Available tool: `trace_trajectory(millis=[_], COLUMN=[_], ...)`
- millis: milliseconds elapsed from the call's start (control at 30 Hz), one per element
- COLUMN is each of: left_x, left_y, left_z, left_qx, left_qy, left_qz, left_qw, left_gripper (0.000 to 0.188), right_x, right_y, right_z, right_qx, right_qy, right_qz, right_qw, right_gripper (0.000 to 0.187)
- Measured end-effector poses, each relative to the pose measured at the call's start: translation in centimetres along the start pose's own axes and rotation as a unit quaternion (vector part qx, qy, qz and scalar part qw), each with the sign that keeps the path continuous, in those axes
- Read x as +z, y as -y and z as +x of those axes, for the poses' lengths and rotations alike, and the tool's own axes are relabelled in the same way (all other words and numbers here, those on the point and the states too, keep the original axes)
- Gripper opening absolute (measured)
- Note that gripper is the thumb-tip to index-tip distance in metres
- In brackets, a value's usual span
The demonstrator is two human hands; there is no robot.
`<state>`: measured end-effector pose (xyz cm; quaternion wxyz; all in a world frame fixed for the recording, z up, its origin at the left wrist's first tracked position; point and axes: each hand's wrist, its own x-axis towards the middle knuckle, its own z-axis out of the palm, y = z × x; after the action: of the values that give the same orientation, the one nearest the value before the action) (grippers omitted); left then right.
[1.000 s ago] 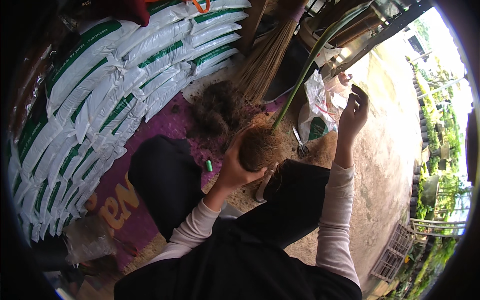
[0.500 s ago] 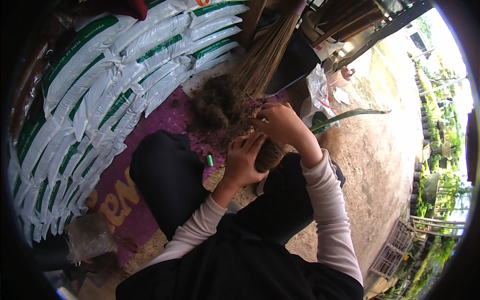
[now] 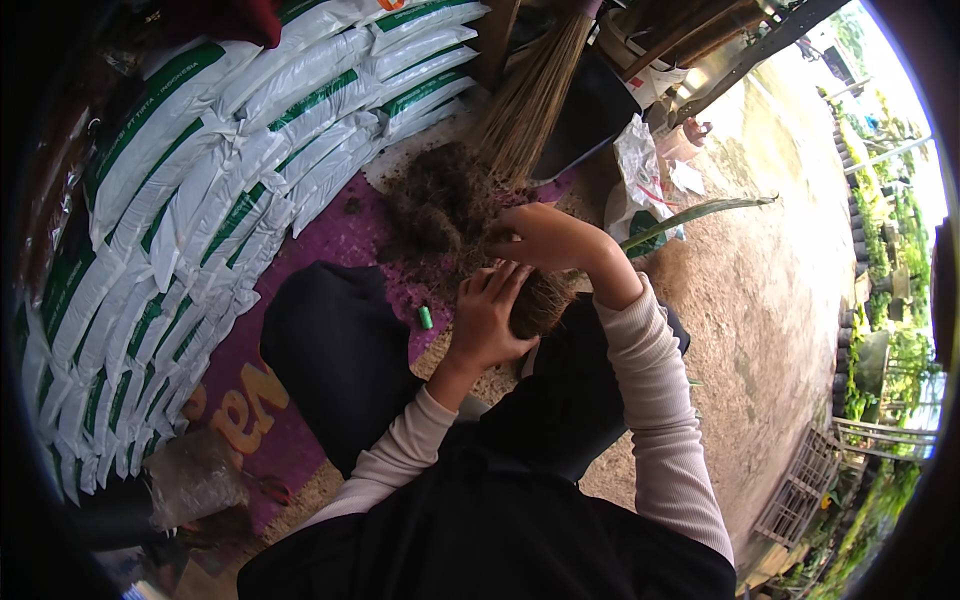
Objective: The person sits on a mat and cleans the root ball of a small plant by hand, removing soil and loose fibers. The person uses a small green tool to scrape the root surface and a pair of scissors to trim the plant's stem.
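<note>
Head view: two hands, one root ball.

Daylight from right, blown-out sky; left dim; fisheye bend, dark rim.

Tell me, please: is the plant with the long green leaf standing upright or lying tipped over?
Tipped over. The long green leaf points sideways, nearly level, while both hands grip the brown fibrous root ball.
</note>
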<state>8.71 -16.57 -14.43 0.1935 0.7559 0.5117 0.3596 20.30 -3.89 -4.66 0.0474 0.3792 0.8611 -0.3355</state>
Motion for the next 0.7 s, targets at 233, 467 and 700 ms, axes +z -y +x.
trace_trajectory(millis=[233, 467, 700], left_x=[0.4, 0.2, 0.7], left_y=[0.1, 0.0, 1.1], left_z=[0.2, 0.8, 0.6], left_qx=[-0.036, -0.070, -0.121], left_qy=[-0.045, -0.086, -0.106], left_qz=[-0.050, -0.164, -0.217], left_qw=[0.997, 0.980, 0.963], left_gripper=[0.092, 0.082, 0.079], right_x=[-1.3, -2.8, -4.2], right_y=[1.2, 1.6, 0.7], right_z=[-2.0, -5.0, -8.4], right_qx=[-0.047, -0.084, -0.106], right_qy=[-0.033, -0.028, 0.043], right_qz=[0.123, 0.269, 0.359], right_qw=[0.991, 0.959, 0.926], right_gripper=[0.028, 0.023, 0.018])
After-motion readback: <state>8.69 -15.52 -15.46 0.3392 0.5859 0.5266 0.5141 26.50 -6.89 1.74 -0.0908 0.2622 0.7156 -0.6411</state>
